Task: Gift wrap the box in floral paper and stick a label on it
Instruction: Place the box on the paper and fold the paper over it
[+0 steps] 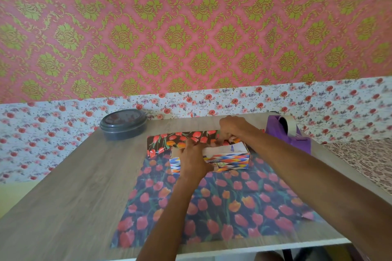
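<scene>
Bare left hand [194, 161] and right hand [231, 127], forearms [307, 178] apparently bare too

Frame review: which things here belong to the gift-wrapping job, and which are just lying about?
In use: box, floral paper under it, left hand resting on the box, right hand pinching the paper's far edge, purple tape dispenser (probably for sealing).
Lying about: dark round lidded container on the table.

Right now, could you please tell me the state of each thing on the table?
floral paper: spread flat, far edge lifted toward the box.
box: unwrapped, lying on the paper.
round container: lid on.
tape dispenser: upright, roll loaded.
left hand: presses on the box.
right hand: grips the paper's far edge.
</scene>
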Motion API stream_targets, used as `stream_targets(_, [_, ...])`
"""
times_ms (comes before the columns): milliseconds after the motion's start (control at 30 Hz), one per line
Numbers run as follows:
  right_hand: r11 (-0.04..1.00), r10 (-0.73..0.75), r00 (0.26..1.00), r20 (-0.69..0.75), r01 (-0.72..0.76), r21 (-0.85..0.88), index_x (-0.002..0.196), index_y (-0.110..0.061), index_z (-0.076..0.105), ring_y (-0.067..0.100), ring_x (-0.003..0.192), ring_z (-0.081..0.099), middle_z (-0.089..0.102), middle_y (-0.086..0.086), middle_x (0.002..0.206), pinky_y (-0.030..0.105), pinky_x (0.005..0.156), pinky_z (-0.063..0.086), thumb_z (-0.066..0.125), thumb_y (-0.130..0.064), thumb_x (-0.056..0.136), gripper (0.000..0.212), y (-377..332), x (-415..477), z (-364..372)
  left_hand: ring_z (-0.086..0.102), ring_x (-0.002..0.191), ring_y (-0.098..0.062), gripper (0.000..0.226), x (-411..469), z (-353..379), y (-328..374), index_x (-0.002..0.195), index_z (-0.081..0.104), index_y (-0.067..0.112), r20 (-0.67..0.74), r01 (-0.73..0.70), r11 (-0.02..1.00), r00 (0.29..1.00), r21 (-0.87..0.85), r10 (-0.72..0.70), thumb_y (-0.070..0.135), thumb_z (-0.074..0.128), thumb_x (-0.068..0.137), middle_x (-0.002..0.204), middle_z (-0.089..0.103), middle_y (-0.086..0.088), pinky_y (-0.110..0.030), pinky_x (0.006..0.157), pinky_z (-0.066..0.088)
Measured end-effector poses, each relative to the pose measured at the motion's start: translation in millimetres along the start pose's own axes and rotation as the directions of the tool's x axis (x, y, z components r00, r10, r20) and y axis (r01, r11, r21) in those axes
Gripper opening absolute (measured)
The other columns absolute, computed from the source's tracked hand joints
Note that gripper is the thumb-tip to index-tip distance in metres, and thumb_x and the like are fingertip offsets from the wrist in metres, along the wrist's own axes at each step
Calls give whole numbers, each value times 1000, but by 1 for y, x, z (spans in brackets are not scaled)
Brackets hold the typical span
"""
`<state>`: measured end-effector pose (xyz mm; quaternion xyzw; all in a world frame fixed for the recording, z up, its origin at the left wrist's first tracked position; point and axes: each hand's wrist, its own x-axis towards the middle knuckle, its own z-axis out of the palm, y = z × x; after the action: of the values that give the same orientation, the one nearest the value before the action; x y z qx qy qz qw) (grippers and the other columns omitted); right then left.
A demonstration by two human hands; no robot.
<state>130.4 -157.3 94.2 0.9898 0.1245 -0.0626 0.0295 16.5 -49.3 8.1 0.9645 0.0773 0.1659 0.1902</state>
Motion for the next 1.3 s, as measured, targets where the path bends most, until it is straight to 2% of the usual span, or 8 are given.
stream_targets(167, [998,-62,973,-220,55,-35,82,-9,54,13,53,41,41,-2,63,28,63,40,60,-10,89,9,5,-5,3,46,121,-22,67,1,0,0,133,58,29,8,-23,998,1000,61,22,43,82,72,135,45,-3,-34,105,31])
stream_targets(333, [979,-46,957,-286,100,175,90,-11,57,15,60,50,50,-1,70,29,61,43,73,-38,81,33,-9,-14,24,51,116,-21,67,-1,2,1,126,59,26,-34,-24,999,999,24,24,41,86,66,132,50,-2,-33,99,35])
stream_targets(500, [964,46,949,-312,40,265,104,-8,57,24,81,59,52,1,78,31,64,45,71,-26,85,30,5,-22,42,49,115,-22,80,-1,5,0,132,46,19,-29,-10,1000,1000,-19,10,38,87,66,130,46,-4,-34,99,34])
stream_targets(667, [967,77,888,-454,44,251,104,-10,58,27,87,65,66,7,97,31,61,44,67,-17,87,20,3,-25,43,40,128,-24,74,-1,9,3,140,45,26,17,-52,989,999,138,50,44,78,75,137,35,-5,-41,104,31])
stream_targets(800, [963,13,923,-384,92,253,105,-11,54,23,78,59,60,4,88,30,62,43,67,-44,88,39,0,-29,49,41,125,-25,72,-4,9,6,134,47,23,-5,-19,997,1000,75,19,40,81,74,135,35,-5,-39,103,30])
stream_targets(1067, [918,73,921,-382,88,386,79,-13,71,23,76,69,72,0,81,28,61,53,66,-17,75,7,53,-38,51,35,133,-25,73,-14,12,9,137,43,22,-73,-86,995,993,43,89,37,80,76,144,28,-4,-40,112,24])
stream_targets(1167, [884,147,876,-459,92,458,81,-17,71,20,76,67,72,-2,84,35,64,58,62,-22,80,11,86,-51,52,19,143,-27,74,-15,14,19,141,43,24,-149,-174,976,970,134,193,41,78,78,153,23,-3,-42,115,19])
stream_targets(1300, [892,273,779,-565,15,451,80,-15,70,18,63,61,69,1,74,25,52,47,58,-20,87,15,135,-69,51,19,144,-26,75,-8,18,51,147,35,20,-66,-293,947,950,131,304,43,71,85,153,28,-3,-39,117,18])
